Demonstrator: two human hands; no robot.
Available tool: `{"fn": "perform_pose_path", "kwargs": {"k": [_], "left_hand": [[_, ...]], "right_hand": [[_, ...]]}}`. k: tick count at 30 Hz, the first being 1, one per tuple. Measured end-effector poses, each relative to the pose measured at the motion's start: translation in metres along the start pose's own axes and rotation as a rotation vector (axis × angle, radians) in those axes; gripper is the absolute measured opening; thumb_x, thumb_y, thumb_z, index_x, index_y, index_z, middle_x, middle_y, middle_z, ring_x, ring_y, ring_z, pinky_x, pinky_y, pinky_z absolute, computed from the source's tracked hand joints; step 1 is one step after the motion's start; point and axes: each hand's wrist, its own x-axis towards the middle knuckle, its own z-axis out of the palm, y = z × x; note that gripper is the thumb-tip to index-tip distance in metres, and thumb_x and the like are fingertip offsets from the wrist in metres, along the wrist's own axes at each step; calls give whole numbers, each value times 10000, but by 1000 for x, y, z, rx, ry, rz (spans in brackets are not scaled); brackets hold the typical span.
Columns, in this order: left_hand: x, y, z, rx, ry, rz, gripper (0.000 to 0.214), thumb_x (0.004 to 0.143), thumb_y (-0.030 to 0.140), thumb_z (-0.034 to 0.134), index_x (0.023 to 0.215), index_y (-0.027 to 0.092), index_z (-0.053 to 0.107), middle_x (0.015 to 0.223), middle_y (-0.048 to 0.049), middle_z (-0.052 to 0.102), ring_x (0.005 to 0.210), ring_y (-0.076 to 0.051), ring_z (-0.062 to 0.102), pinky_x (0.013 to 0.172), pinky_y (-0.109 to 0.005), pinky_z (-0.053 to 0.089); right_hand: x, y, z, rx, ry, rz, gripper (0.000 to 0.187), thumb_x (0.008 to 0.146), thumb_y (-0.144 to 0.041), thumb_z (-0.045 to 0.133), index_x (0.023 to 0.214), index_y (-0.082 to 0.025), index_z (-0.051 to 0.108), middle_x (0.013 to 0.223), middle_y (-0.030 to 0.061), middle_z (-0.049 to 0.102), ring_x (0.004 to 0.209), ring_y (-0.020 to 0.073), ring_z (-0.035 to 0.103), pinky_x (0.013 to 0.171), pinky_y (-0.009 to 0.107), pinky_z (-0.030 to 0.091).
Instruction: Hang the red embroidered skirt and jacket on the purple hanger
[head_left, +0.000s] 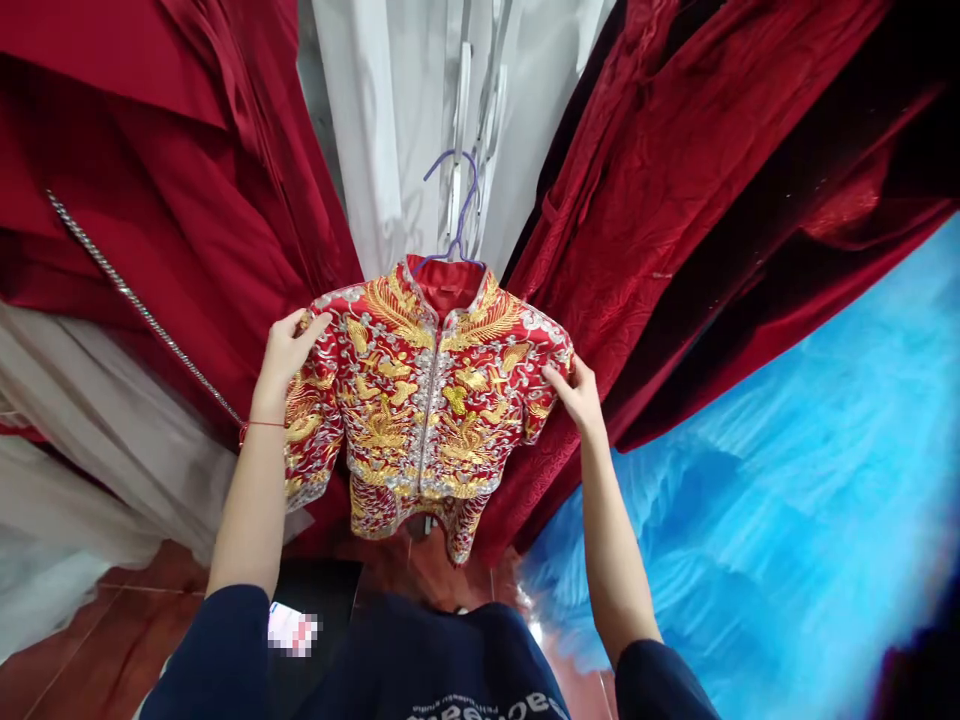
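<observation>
1. A red jacket (427, 400) thick with gold and silver embroidery hangs at the middle of the view on a purple hanger (454, 215); its collar points to 12 o'clock and its hem to 6 o'clock, so the long axis runs upright, front side facing the camera
2. The left hand (289, 355) sits at 9 o'clock of the jacket, fingers curled loosely over the shoulder seam and gripping the cloth, with a thin red string (262, 425) round the wrist
3. The right hand (574, 392) sits at 3 o'clock of the jacket, fingers partly closed and pinching the sleeve edge at the other shoulder
4. The two sleeves spread out sideways to 9 and 3 o'clock, and the hem hangs free, with open room beneath it above the reddish-brown floor (112, 630)
5. Crowding from 9 to 11 o'clock is a plain dark red garment (150, 200) with a silver beaded strip (142, 310) running down it, touching the jacket's sleeve
6. From 1 to 3 o'clock a dark red velvet gown (712, 200) presses just beside the other sleeve
7. At 12 o'clock, behind the hanger, white fabric (382, 130) hangs
8. At 4 o'clock a blue ruffled skirt (787, 500) fills the corner, and pale sheer cloth (75, 450) lies at 8 o'clock
</observation>
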Motion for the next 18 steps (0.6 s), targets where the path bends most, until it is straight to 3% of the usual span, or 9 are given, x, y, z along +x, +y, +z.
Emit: {"fn": "perform_pose_path", "kwargs": {"k": [3, 7, 9, 13, 15, 18], "left_hand": [[-5, -19, 2, -242, -44, 7, 472, 721, 584, 700, 967, 183, 671, 896, -37, 685, 790, -160, 613, 773, -267, 503], [-10, -19, -3, -209, 145, 45, 404, 652, 510, 802, 852, 181, 681, 791, -6, 659, 679, -127, 579, 685, -252, 500], [-10, -14, -8, -162, 221, 72, 380, 652, 499, 815, 802, 177, 679, 712, 19, 617, 616, -110, 531, 607, -241, 466], [-11, -7, -15, -159, 240, 65, 398, 663, 494, 820, 837, 160, 691, 701, 39, 612, 591, -81, 499, 577, -222, 446], [-12, -7, -14, -160, 218, 54, 409, 664, 495, 821, 848, 153, 691, 711, 42, 623, 597, -77, 509, 586, -220, 457], [-15, -5, -10, -172, 232, 56, 407, 648, 493, 830, 824, 153, 692, 699, 37, 629, 591, -85, 522, 576, -228, 466]], "right_hand": [[-16, 7, 0, -62, -26, -24, 632, 723, -676, 698, 1159, -233, 584, 1113, 91, 685, 987, 265, 660, 894, 428, 541], [-40, -20, -10, -448, 107, 102, 579, 696, -718, 702, 955, -208, 610, 724, 58, 667, 681, 262, 641, 683, 412, 527], [-52, -35, -21, -560, 159, 137, 551, 698, -713, 710, 889, -204, 623, 649, 42, 645, 623, 250, 621, 643, 385, 505], [-67, -34, -42, -292, -104, 78, 494, 784, -685, 642, 922, -211, 672, 886, 78, 741, 820, 265, 683, 711, 360, 532], [-71, -29, -46, -287, -142, 23, 502, 786, -698, 624, 913, -215, 673, 953, 93, 740, 868, 267, 676, 748, 371, 531], [-81, -35, -45, -510, -121, 62, 506, 794, -719, 590, 872, -221, 634, 730, 55, 688, 624, 211, 605, 607, 333, 472]]}}
